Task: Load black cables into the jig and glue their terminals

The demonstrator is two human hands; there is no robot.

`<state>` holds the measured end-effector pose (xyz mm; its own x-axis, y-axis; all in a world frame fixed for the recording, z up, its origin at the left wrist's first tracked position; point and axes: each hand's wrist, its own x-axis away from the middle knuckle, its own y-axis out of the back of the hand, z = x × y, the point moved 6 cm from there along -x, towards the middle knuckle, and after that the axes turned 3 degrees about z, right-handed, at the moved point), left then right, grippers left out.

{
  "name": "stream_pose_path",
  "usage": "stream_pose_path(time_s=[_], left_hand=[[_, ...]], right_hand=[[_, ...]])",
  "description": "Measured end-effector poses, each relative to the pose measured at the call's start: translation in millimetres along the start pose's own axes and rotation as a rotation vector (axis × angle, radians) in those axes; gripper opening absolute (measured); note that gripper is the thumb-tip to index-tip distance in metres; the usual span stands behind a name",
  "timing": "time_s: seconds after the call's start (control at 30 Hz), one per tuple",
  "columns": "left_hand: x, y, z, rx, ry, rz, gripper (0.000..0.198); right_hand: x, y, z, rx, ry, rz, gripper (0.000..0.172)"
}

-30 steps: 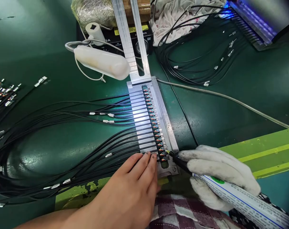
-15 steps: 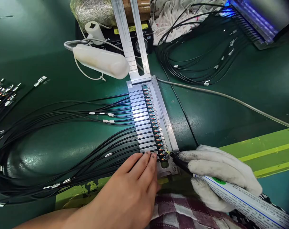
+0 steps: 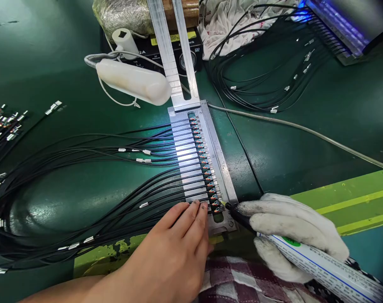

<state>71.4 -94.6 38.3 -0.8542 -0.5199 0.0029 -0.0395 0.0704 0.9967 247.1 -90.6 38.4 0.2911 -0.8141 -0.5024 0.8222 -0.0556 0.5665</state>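
Thin black cables (image 3: 137, 188) crossed our silver metal plate (image 3: 214, 148); bare left hand (image 3: 180, 242) covered some, grip unclear; we clasped a white tube (image 3: 324, 266) in our white-gloved right hand (image 3: 294, 225).

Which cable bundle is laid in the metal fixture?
The left bundle: it fans out across the fixture, cables side by side. The upper-right bundle runs toward the blue light instead.

Glossy green tabletop (image 3: 336, 101), blue light (image 3: 300, 16)
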Motion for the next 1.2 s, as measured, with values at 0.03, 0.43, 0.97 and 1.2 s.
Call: stream_pose_path(time_s=[0.03,0.43,0.97,1.2], left_hand=[[0.2,0.5,0.1,0.0,0.0,0.0,0.032],[0.1,-0.2,-0.3,0.006,0.006,-0.01,0.034],[1.3,0.5,0.9,0.017,0.009,-0.005,0.032],[-0.9,0.7,1.8,0.03,0.025,0.018,0.031]], right_hand=[[0.1,0.2,0.0,-0.001,0.001,-0.007,0.021],[-0.9,0.2,-0.3,-0.002,-0.002,0.0,0.021],[0.2,0.2,-1.8,-0.005,-0.002,0.011,0.021],[-0.4,0.7,-2.6,0.001,0.013,0.01,0.027]])
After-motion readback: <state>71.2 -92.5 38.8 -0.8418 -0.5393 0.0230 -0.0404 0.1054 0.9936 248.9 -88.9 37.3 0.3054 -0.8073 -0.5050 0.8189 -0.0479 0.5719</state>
